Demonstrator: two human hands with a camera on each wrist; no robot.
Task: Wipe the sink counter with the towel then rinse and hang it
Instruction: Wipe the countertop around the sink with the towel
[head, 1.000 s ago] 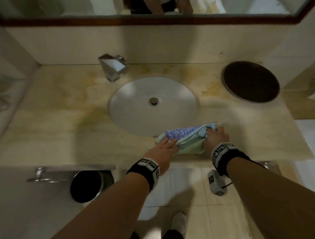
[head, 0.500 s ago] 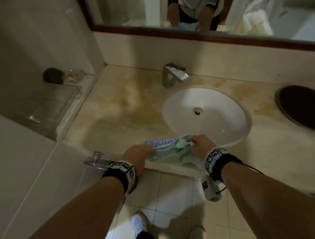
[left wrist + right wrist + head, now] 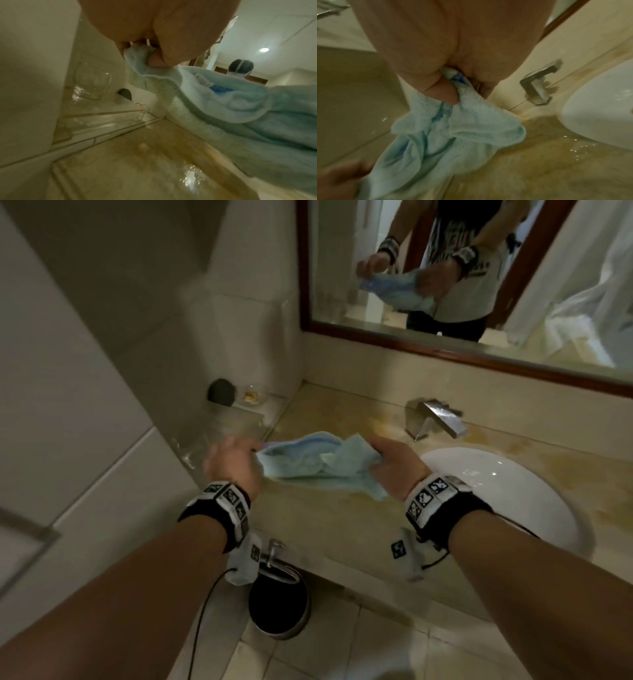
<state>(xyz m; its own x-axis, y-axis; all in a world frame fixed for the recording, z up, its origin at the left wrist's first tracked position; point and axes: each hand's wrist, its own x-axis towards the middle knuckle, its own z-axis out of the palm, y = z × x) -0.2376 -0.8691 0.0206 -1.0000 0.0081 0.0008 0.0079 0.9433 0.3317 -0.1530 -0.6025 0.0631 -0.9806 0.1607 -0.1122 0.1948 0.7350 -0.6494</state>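
Pale blue-green terry towel (image 3: 318, 462) with a darker blue patterned patch, bunched and stretched between 2 hands, held up above the left part of the counter, left of the basin; whether its sagging lower fold touches the stone cannot be told. Left hand (image 3: 233, 465) pinching 1 end, thumb and fingers (image 3: 155, 59) curled round a gathered corner in the left wrist view. Right hand (image 3: 394, 470) gripping the other end, cloth squeezed between thumb and fingers (image 3: 441, 89) in the right wrist view, with loose folds hanging below the fist. Hands apart, the towel spanning the gap, each clamped on its own end.

Beneath, beige marble sink counter (image 3: 342, 518) with yellow-brown staining and shiny wet spots (image 3: 190, 174) on the surface. To the right, white oval sink basin (image 3: 513, 491) set into the stone, droplets glinting inside. Behind the basin's left edge, angular chrome faucet (image 3: 435, 417) against the backsplash. Above that, dark wood-framed mirror (image 3: 445, 344) reflecting the person's torso and both hands on the towel.

At the far left corner, clear glass shelf (image 3: 246, 412) carrying a dark round object (image 3: 221, 392) and a small clear dish (image 3: 251, 397). Under the counter's front edge, round metal bin (image 3: 279, 607) with a dark inside, standing on the tiled floor (image 3: 342, 645). Black wristbands with white markers on both forearms.
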